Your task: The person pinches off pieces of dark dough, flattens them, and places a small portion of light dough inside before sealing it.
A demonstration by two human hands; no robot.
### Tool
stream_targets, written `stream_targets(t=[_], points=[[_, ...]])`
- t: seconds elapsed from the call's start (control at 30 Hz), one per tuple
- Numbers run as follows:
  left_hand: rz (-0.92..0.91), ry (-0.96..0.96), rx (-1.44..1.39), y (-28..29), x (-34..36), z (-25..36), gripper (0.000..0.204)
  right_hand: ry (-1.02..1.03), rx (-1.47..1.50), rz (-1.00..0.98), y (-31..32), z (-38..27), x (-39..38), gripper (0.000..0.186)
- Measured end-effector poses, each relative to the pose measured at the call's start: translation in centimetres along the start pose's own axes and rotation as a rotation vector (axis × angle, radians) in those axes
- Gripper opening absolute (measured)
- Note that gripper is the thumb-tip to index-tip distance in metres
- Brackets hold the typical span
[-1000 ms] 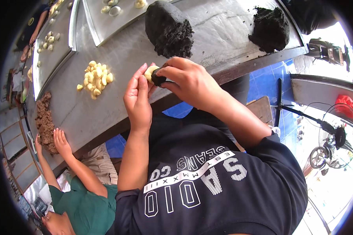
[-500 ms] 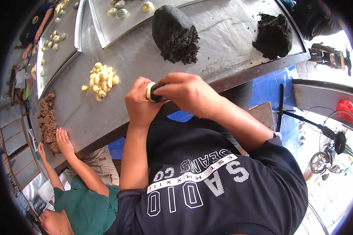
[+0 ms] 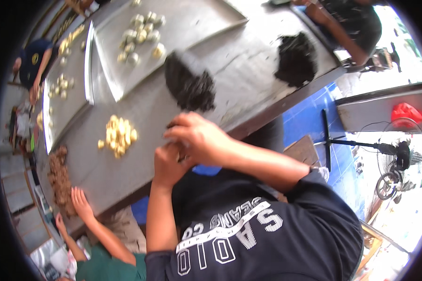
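Observation:
My left hand (image 3: 168,164) is closed in front of my chest, at the near edge of the table. Bent over its top is my right hand (image 3: 199,139), its fingers curled and slightly blurred. Between them the piece of pale yellow dough with dark filling is now almost wholly hidden. Beyond my hands on the metal tabletop sits a large lump of black paste (image 3: 192,84), smooth on one side and crumbly on the other. A heap of small yellow dough pieces (image 3: 118,136) lies to the left of my hands.
A second black lump (image 3: 296,60) lies at the right end of the table (image 3: 253,89). Metal trays (image 3: 192,28) at the back hold round balls (image 3: 143,35). At left, another person's hand (image 3: 82,203) is beside brown paste (image 3: 61,180). More people stand at the far edges.
My right hand has come over the left, covering the dough and dark filling seen between them before. The whole view has shifted, showing more trays and a person's arm at upper right.

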State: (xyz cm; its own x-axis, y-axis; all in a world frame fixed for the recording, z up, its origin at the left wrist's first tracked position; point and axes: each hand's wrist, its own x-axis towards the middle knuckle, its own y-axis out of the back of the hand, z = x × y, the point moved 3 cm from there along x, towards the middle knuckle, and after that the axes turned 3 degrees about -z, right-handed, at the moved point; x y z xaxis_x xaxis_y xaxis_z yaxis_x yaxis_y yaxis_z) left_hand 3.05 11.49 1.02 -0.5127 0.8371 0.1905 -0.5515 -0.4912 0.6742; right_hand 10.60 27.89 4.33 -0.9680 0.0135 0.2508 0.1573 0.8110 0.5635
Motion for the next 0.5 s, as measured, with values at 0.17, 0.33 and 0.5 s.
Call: stream_targets(t=[0.17, 0.33, 0.5], points=[[0.047, -0.020, -0.378, 0.0, 0.1, 0.0, 0.061, 0.040, -0.175, 0.028, 3.7, -1.3, -0.8, 0.059], [-0.073, 0.279, -0.732, 0.1, 0.2, -1.4, 0.059, -0.072, -0.344, 0.024, 3.4, 5.2, -2.8, 0.049], [-0.064, 0.155, -1.020, 0.5, 0.4, -0.3, 0.049, -0.021, -0.480, 0.136, 2.8, 4.7, -2.7, 0.060]])
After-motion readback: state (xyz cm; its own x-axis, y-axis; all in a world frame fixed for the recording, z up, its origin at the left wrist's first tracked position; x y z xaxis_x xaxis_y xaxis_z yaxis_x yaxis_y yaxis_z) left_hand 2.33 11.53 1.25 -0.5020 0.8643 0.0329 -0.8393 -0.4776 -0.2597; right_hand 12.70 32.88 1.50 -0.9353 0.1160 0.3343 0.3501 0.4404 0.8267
